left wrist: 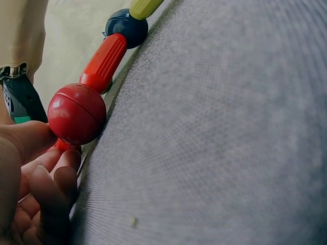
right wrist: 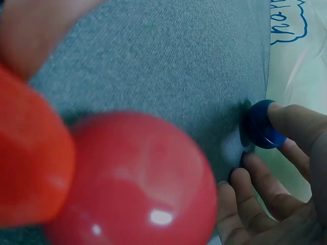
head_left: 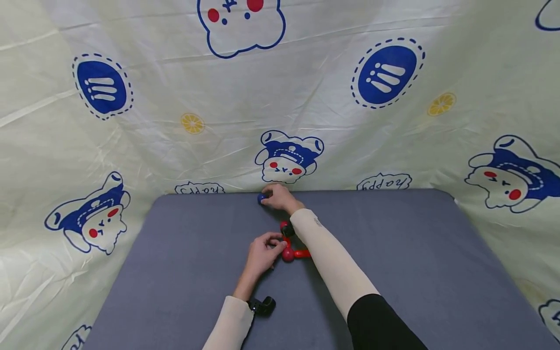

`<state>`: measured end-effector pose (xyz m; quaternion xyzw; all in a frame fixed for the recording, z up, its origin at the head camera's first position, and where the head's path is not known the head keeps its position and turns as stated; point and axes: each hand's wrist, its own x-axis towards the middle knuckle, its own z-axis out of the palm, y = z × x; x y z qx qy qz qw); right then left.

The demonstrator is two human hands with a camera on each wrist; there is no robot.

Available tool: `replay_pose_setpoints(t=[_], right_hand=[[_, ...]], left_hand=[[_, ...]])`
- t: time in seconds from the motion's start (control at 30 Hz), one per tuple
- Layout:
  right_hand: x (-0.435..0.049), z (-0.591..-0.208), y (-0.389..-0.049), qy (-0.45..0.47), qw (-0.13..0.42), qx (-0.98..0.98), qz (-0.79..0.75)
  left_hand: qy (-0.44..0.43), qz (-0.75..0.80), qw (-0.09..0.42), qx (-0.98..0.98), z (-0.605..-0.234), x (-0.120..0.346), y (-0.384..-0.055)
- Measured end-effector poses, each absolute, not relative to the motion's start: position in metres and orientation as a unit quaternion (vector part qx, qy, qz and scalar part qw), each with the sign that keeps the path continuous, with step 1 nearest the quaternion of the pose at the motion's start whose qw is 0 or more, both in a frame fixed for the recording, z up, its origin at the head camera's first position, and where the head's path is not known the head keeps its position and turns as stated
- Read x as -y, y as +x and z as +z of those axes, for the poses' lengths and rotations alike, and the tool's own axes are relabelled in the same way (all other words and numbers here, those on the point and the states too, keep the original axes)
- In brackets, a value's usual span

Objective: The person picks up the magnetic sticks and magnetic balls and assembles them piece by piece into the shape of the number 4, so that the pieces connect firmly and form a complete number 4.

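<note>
At the table's far edge my right hand (head_left: 280,198) pinches a small blue ball (head_left: 261,198) between thumb and fingers; the other fingers spread beside it in the right wrist view. Nearer, my left hand (head_left: 262,253) holds a joined piece of red balls and rods. Its thumb lies against the red ball (left wrist: 77,113), and its fingers are at a short red rod (left wrist: 66,145) under that ball, mostly hidden. From the same ball a ribbed red rod (left wrist: 103,62) runs to a dark blue ball (left wrist: 126,29) with a yellow-green rod (left wrist: 145,7). My right forearm covers part of this in the head view.
A grey cloth-covered table (head_left: 197,253) lies under both hands. Behind it hangs a pale printed curtain (head_left: 306,97), meeting the far edge close to the right hand. Black wrist cameras sit on both wrists, the left one (head_left: 263,306) just above the table.
</note>
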<state>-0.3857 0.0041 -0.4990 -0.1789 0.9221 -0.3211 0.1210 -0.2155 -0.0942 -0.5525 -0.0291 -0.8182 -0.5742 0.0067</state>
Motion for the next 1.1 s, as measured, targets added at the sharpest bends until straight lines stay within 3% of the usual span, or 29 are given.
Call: replay_pose_setpoints(t=[0.3, 0.83, 1.1], right_hand=[[0.004, -0.491, -0.383, -0.194, 0.134, -0.922, -0.306], [0.044, -0.490, -0.367, -0.336, 0.172, -0.906, -0.191], [0.050, -0.488, -0.366, -0.328, 0.179, -0.909, -0.187]], left_hand=[[-0.030, -0.576, 0.006, 0.817, -0.550, 0.094, -0.216], [-0.027, -0.556, 0.008, 0.831, -0.554, 0.094, -0.214], [-0.025, -0.555, 0.009, 0.832, -0.553, 0.096, -0.215]])
